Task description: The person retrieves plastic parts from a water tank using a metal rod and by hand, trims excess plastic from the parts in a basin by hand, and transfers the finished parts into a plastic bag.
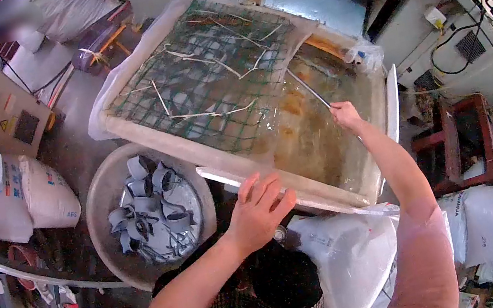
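Note:
My right hand (346, 118) is closed around one end of a thin metal rod (310, 88) above the open right part of a water-filled tank (144, 128). The rod's far end points towards the net's edge; whether it goes under the water I cannot tell. A green net (140, 100) with pale strips lies across the tank's left part, with greyish pieces blurred beneath it. Close to the tank's near rim, my left hand (261, 210) has its fingers apart and nothing in it. A pale strip along that rim runs just beyond its fingertips.
A round tub (102, 224) with several grey curved plastic parts (141, 188) stands left of the tank. White sacks (48, 194) lie further left, and more bags (347, 248) are in front and at right. A reddish metal frame (450, 146) stands at right.

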`<state>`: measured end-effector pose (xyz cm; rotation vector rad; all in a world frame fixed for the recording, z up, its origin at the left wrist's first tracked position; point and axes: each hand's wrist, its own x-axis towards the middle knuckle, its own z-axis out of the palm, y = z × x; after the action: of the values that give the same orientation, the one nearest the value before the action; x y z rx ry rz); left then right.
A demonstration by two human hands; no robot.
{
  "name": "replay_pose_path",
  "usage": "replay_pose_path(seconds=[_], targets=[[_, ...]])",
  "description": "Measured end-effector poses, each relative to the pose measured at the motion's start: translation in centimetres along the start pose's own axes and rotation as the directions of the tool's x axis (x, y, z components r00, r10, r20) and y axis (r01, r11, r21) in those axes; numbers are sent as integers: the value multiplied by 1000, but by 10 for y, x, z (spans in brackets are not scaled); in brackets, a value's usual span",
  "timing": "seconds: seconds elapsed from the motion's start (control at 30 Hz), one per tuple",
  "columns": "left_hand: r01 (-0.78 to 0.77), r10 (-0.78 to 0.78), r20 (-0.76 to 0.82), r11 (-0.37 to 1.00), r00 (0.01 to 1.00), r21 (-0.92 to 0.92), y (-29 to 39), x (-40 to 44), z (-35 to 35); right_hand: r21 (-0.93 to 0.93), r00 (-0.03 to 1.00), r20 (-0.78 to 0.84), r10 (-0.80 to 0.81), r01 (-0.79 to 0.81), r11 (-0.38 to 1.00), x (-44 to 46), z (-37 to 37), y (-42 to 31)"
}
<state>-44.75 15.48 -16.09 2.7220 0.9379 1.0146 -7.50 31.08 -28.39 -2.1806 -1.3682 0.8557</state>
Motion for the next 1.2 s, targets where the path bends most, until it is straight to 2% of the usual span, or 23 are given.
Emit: replay_pose_path(seconds=[0.17,0.23,0.27,0.33,0.4,0.5,0.57,0.7,0.77,0.83,0.9,0.97,1.03,1.07,1.1,1.17,1.2], targets=[[41,-41,9,999,999,-10,-12,0,-2,-129,996,16,-83,84,988,37,11,1],[9,-9,16,1000,1000,7,-12,1,-5,-210,990,107,-92,113,971,23,-12,2],[9,-9,9,1000,1000,5,-10,1,-6,-74,986,84,-141,147,986,30,-14,32],[-18,18,12,999,1000,-29,-4,1,-6,-42,993,91,-79,83,996,-37,-46,11],[-18,19,11,1000,1000,-22,-2,-1,-7,-129,991,73,-112,121,984,-66,-69,41],[-23,23,-10,1000,1000,-14,1,-1,-6,-154,998,36,-61,66,986,-130,-105,49],[-24,23,-33,1000,999,-14,4,-2,-4,-285,990,56,-126,137,949,-158,-118,46],[-21,22,-42,1000,999,6,7,-3,-4,-264,999,45,-22,33,964,-186,-120,34],[-19,18,-47,1000,999,-8,8,-3,-5,-156,998,52,-41,49,987,-179,-109,46],[-2,2,-26,1000,1000,13,9,-5,-5,-182,994,64,-87,97,978,-170,-100,40],[-6,6,-24,1000,1000,17,8,-6,-4,-189,995,103,5,15,982,-157,-88,31],[-4,4,-20,1000,1000,23,7,-7,-3,-225,998,57,29,-16,974,-131,-73,34],[-17,17,15,1000,1000,7,5,-9,-3,-61,995,34,97,-95,994,-110,-59,25],[-14,14,16,1000,1000,8,4,-8,-3,32,997,37,65,-66,997,-101,-55,21],[-20,20,22,1000,1000,-3,3,-8,-4,31,997,41,63,-64,997,-83,-46,27],[-24,24,24,1000,999,-7,0,-8,-4,-94,991,7,-130,130,987,-40,-27,43],[-29,30,36,999,999,-21,0,-8,-4,-94,991,10,-134,134,986,-33,-24,32]])
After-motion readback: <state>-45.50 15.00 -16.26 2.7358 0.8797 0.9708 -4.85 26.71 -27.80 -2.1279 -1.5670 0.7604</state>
